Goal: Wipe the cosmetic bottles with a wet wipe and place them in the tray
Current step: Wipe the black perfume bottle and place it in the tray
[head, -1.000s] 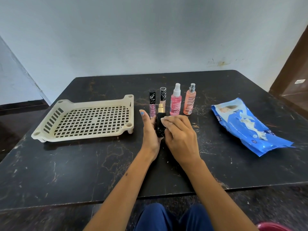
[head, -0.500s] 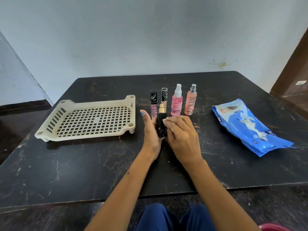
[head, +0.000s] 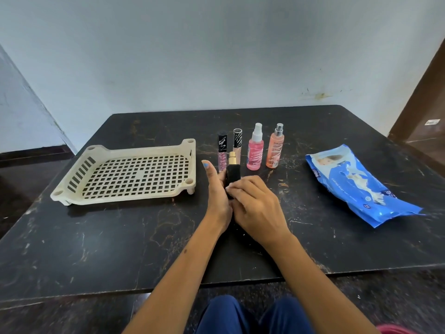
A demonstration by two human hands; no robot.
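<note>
My left hand [head: 216, 189] grips a black bottle with a gold cap [head: 233, 171], held upright at the table's middle. My right hand [head: 255, 203] presses a white wet wipe [head: 228, 188] against the bottle's lower front; only a sliver of the wipe shows under my fingers. Behind stand two slim lip gloss tubes [head: 222, 151] [head: 237, 143], a pink spray bottle [head: 255, 148] and an orange spray bottle [head: 275, 147]. The cream slotted tray [head: 72, 186] sits to the left with nothing in it.
A blue pack of wet wipes [head: 361, 184] lies on the right side of the dark scratched table [head: 96, 237]. A wall rises behind the table. My knees in blue trousers [head: 240, 317] are below the front edge.
My right hand has slid the wipe down the black bottle, from near its shoulder to its lower part, baring more of the bottle. The left hand keeps its grip.
</note>
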